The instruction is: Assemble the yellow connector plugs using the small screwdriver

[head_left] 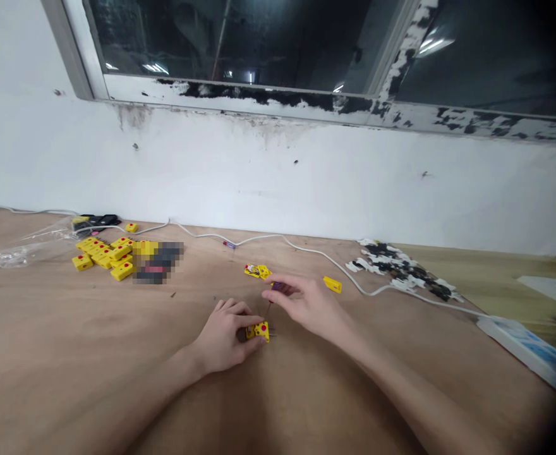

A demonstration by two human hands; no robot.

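My left hand (pixel 228 335) grips a small yellow plastic housing with a red button (pixel 261 330), holding it down on the wooden tabletop between thumb and forefinger. Thin prongs stick out from its right end. Above it, my right hand (pixel 301 300) is closed around the purple handle of a screwdriver (pixel 277 288). The thin shaft slants down to the upper edge of the housing; I cannot tell whether its tip sits in a screw. Just beyond my right fingers lie some yellow parts (pixel 258 272), and a yellow cover piece (pixel 332 284) rests to the right of them.
Several yellow units with red buttons (pixel 102 253) are heaped at the left by a clear plastic bag (pixel 36 243). A white cable (pixel 316 251) runs along the wall to a white power strip (pixel 527 351). Black and white pieces (pixel 401 268) lie piled at the right.
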